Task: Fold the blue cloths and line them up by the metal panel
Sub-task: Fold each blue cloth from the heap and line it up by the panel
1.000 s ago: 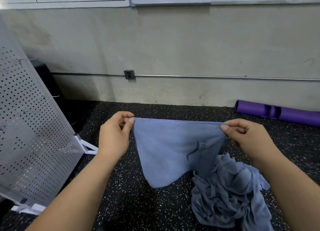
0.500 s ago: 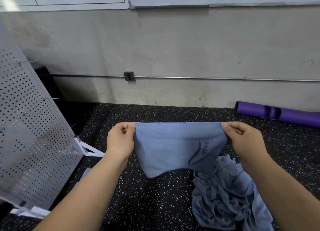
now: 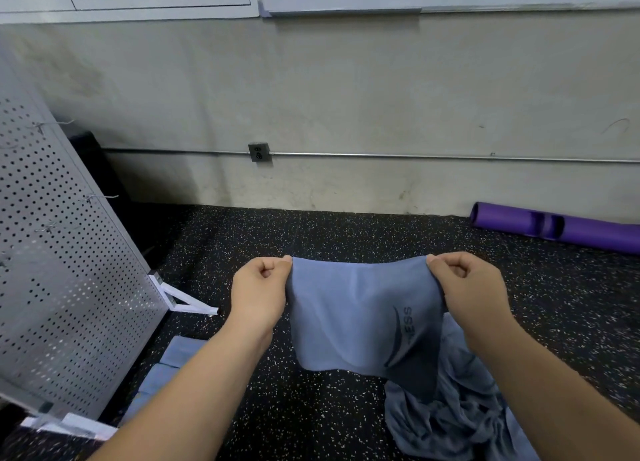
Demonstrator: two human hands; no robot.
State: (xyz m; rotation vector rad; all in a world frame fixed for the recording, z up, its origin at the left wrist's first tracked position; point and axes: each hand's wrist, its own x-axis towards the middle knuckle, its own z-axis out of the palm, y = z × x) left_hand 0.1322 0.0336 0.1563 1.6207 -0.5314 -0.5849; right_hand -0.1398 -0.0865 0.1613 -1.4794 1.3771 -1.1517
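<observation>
**Partway through: a short row folded, 1 cloth in hand, a heap left**

Nearest, low on the right: a crumpled heap of blue cloths on the speckled floor. All unfolded, number impossible to tell.

Low on the left, just beside the foot of the metal panel: folded cloths laid in a row. Perhaps 3 of them, partly hidden behind the left forearm. Judged as partway done, with more left to fold than finished.

A little further out, held clear of the floor: 1 blue cloth, spread between both hands and hanging in front of the heap, with a printed logo near its right edge. Left hand curled, pinching the top left corner. Right hand curled, pinching the top right corner. Looks like the start of a fold, with the cloth not yet doubled over and then to be set at the end of the row.

Farthest, against the wall on the right: a purple roll, no part of the job.
</observation>
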